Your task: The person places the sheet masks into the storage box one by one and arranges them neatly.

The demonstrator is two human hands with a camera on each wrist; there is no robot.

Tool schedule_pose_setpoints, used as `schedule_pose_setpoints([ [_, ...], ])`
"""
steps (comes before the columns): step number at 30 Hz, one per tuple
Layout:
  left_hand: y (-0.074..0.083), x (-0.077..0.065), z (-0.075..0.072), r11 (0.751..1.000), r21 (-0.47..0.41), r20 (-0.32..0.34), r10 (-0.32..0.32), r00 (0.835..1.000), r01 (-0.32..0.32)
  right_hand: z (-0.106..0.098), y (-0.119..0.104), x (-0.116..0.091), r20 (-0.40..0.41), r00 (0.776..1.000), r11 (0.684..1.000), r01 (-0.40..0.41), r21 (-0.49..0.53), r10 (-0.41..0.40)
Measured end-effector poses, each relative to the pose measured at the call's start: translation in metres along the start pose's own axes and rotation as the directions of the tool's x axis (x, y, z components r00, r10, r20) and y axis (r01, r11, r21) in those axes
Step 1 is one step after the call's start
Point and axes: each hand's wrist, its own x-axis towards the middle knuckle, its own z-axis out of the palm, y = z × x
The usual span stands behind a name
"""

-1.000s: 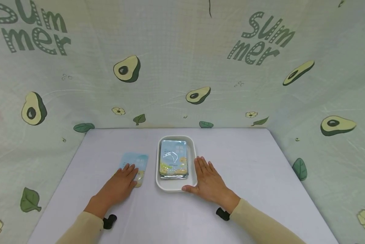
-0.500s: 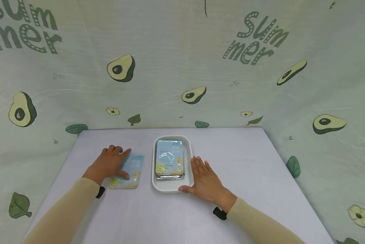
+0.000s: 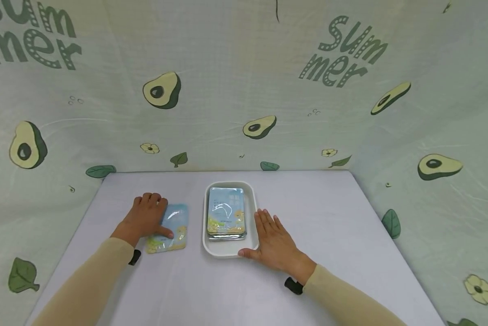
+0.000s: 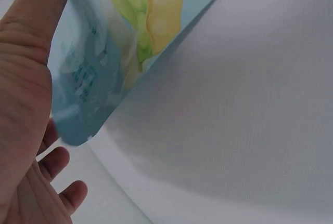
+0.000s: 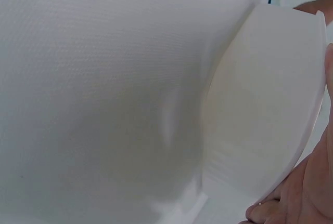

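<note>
My left hand [image 3: 143, 218] holds a flat, light blue sachet [image 3: 175, 226], thumb laid across its face and fingers curled at its far left edge. In the left wrist view the sachet [image 4: 156, 13] is tilted, with a bean pod print and small lettering. Right of it stands a white tray [image 3: 227, 249] with a stack of matching sachets [image 3: 226, 208] inside. My right hand [image 3: 278, 244] rests against the tray's right side with straight fingers, its thumb at the front corner. In the right wrist view the tray's outer wall [image 5: 268, 94] shows beside the hand.
A white cloth covers the table [image 3: 317, 203]. Behind and at both sides hangs a pale curtain [image 3: 211, 54] printed with avocados, leaves and lettering. Dark wrist cameras [image 3: 294, 286] sit on both wrists.
My left hand has shifted left and away from me, from lying flat on the sachet to gripping its left edge. The sachet has moved slightly left. The right hand stays at the tray.
</note>
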Motion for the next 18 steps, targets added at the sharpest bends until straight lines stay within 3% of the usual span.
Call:
schedule_pose_setpoints([
  [7, -0.002, 0.001, -0.005, 0.998, 0.058, -0.159, -0.006, 0.987, 0.015, -0.001, 0.000, -0.001, -0.008, 1.000, 1.000, 0.006, 0.003, -0.006],
  [11, 0.000, 0.000, -0.009, 0.998, 0.063, -0.277, -0.004, 0.961, 0.022, -0.001, 0.000, -0.001, -0.006, 1.000, 1.000, 0.010, -0.003, -0.010],
  [18, 0.005, -0.009, -0.014, 0.999, 0.032, -0.399, -0.025, 0.916, 0.040, -0.002, 0.001, 0.000, 0.001, 1.000, 1.000, 0.015, -0.008, -0.015],
])
